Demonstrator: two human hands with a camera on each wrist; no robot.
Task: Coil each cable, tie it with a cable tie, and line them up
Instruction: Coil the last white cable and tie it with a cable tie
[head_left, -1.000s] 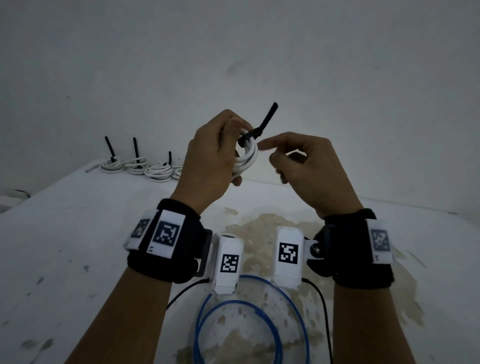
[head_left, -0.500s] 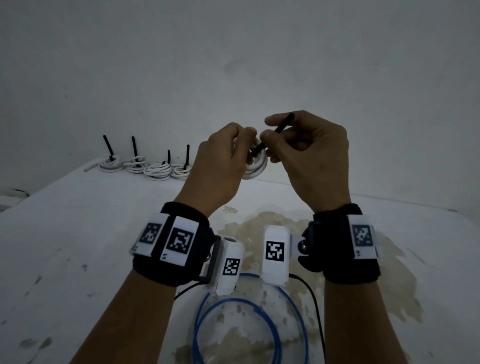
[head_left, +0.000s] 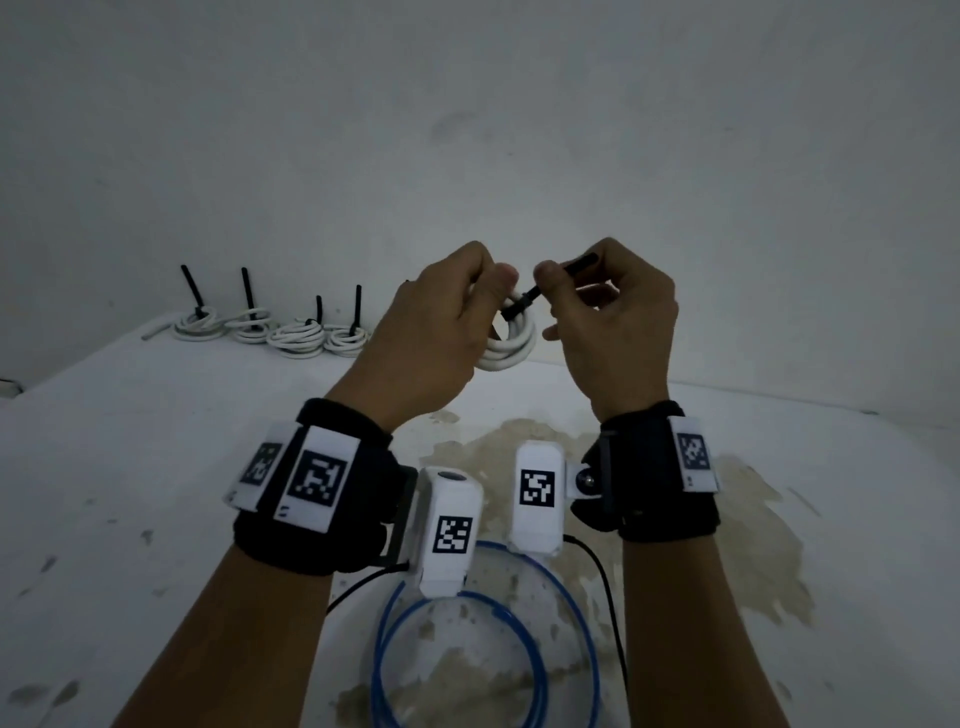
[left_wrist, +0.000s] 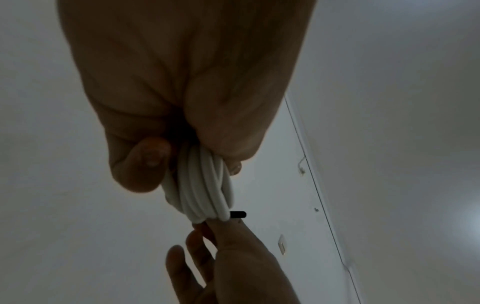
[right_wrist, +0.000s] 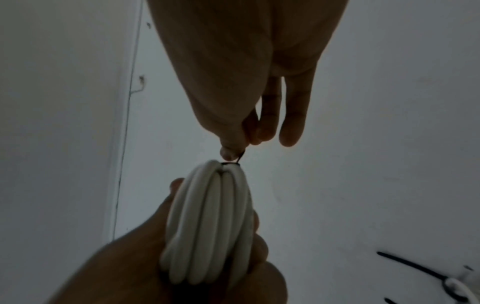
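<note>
From the head camera, a white table (head_left: 130, 467) runs back to a plain pale wall (head_left: 467, 130); the room is dim. A brownish stain (head_left: 727, 545) spreads over the table's middle, and small dark flecks dot its left part. Four tied white coils (head_left: 270, 330) sit side by side in a row at the far left edge against the wall, each with a black tie tail standing up. A blue cable (head_left: 488, 639) loops on the table near the person, beneath the wrists. Both hands are raised above the table. The left hand (head_left: 431, 343) has its grip clenched around a white cable coil (head_left: 511, 345), and the right hand (head_left: 613, 322) pinches the black cable tie (head_left: 524, 301) that wraps the coil, the tie's tail running up through its fingers.

The left wrist camera looks past the palm at the coil's strands bunched between thumb and fingers (left_wrist: 140, 164), against bare wall with a thin seam running down it.

The right wrist camera shows the thumb and forefinger nipping the tie just at the top of the coil, the other fingers relaxed and extended. One tied coil lies at the lower right.
</note>
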